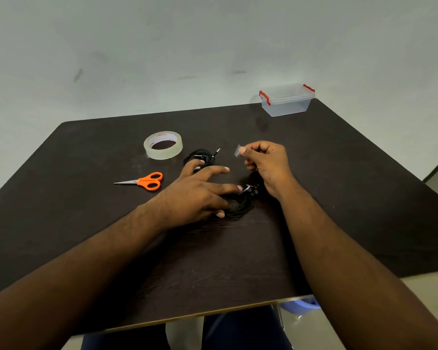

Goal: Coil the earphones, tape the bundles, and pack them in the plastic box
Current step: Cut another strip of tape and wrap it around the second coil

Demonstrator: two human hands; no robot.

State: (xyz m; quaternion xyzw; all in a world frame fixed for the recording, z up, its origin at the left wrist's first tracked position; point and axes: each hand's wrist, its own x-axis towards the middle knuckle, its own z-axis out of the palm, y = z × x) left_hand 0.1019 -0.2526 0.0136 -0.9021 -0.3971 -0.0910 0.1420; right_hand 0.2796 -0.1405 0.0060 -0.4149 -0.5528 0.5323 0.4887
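A dark bench carries everything here. Near its middle the left hand lies with fingers spread and straight, pressing down on a coiled black earphone bundle whose earbuds and plug poke out to the right of the fingertips. Just beyond the hand, a second coiled earphone bundle lies on the bench, its jack plug pointing far-right; the index finger reaches the near edge of this coil (whether it truly touches cannot be told).

The right hand is raised a little to the right of the far bundle, fingers curled, thumb and forefinger pinching a small strip of clear tape that stands up from the fingertips.

A roll of clear tape lies flat to the left of the far bundle. Nearer and further left, orange-handled scissors lie closed, blades pointing left. At the far right corner of the bench stands the plastic box, transparent with red clips, lid on, well apart from the hands. Behind the bench is a pale wall.
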